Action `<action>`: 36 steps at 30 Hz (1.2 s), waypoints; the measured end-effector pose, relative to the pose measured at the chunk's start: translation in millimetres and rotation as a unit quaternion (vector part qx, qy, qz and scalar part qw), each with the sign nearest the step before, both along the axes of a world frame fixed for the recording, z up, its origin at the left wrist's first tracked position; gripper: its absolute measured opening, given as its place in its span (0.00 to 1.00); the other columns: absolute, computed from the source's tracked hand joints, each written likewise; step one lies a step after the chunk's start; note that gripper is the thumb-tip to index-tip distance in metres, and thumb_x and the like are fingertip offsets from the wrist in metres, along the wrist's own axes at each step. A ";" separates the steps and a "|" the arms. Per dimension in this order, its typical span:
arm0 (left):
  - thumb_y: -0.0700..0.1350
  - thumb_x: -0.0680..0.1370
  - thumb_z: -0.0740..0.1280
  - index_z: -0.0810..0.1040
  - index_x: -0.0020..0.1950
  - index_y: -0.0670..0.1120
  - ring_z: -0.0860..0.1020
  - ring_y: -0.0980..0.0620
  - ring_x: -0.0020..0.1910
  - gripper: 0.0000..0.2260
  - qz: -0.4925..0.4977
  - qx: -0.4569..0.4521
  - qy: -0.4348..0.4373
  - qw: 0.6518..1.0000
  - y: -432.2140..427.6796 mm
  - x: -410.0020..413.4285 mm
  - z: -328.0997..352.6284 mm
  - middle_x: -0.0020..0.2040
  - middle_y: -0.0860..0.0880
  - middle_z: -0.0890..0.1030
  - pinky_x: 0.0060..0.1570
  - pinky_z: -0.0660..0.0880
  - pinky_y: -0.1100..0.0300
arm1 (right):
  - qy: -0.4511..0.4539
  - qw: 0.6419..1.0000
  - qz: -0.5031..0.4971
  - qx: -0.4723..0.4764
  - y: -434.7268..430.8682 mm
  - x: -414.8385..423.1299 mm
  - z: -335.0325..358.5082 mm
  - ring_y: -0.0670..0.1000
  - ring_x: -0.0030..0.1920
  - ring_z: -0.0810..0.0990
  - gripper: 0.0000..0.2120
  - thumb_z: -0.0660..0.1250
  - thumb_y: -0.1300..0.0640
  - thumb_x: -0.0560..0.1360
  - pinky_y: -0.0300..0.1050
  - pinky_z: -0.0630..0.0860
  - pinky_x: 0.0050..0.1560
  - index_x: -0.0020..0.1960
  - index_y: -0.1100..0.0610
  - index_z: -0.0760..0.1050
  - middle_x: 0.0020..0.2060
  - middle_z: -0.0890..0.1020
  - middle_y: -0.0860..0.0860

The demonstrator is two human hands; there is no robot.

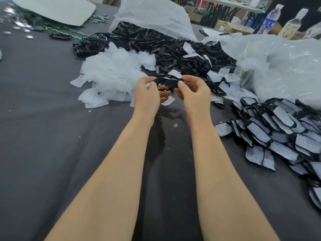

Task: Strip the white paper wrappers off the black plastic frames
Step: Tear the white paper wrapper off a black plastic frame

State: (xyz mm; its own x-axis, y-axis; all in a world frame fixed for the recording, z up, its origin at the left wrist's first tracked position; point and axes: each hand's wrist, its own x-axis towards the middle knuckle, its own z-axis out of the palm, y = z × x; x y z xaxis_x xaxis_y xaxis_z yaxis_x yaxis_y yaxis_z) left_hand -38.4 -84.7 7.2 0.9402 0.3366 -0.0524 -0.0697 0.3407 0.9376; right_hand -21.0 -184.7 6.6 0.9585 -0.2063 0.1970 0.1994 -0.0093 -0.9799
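Both my hands hold one black plastic frame [168, 82] above the dark table, in front of the piles. My left hand [147, 93] pinches its left end and my right hand [192, 92] pinches its right end. A heap of stripped white paper wrappers [111, 73] lies to the left. A large pile of bare black frames [166, 49] lies behind my hands. At the right, a pile of frames with white wrappers on them [281, 134] covers the table edge.
Big clear plastic bags [281, 66] stand at the back and right. Water bottles [271, 18] and another person stand at the far right. A white board [52, 9] and small metal parts [19, 25] lie at the far left on the grey cloth [43, 136].
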 end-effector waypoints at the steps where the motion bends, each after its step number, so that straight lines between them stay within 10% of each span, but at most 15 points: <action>1: 0.36 0.82 0.51 0.68 0.53 0.45 0.80 0.57 0.30 0.08 -0.003 0.006 -0.006 1.000 -0.6 -0.2 -0.5 0.40 0.47 0.79 0.35 0.78 0.64 | -0.014 0.999 -0.004 -0.032 1.1 -0.3 -0.5 0.45 0.38 0.82 0.06 0.66 0.66 0.76 0.37 0.78 0.43 0.47 0.56 0.76 0.40 0.81 0.51; 10: 0.35 0.79 0.61 0.70 0.49 0.49 0.83 0.56 0.35 0.09 0.001 0.096 -0.072 0.993 -0.7 -1.2 -8.4 0.43 0.46 0.81 0.41 0.80 0.63 | -0.033 0.987 -0.054 -0.149 10.0 -5.1 -2.6 0.49 0.44 0.79 0.04 0.68 0.61 0.74 0.48 0.78 0.53 0.46 0.53 0.75 0.41 0.80 0.50; 17: 0.36 0.79 0.62 0.71 0.49 0.50 0.83 0.56 0.34 0.08 0.004 0.127 -0.078 0.989 -1.5 -2.4 -8.1 0.40 0.46 0.82 0.43 0.81 0.61 | 0.102 0.988 0.050 0.100 6.4 0.4 -0.6 0.53 0.43 0.80 0.05 0.65 0.65 0.77 0.40 0.80 0.46 0.53 0.61 0.74 0.47 0.80 0.59; 36: 0.38 0.80 0.61 0.69 0.50 0.48 0.81 0.58 0.28 0.05 0.030 0.296 -0.058 0.953 1.0 -2.8 -9.1 0.38 0.48 0.81 0.37 0.80 0.62 | 0.041 0.994 -0.039 -0.091 11.6 1.8 -7.0 0.57 0.47 0.82 0.05 0.66 0.64 0.75 0.56 0.78 0.56 0.49 0.57 0.75 0.45 0.82 0.59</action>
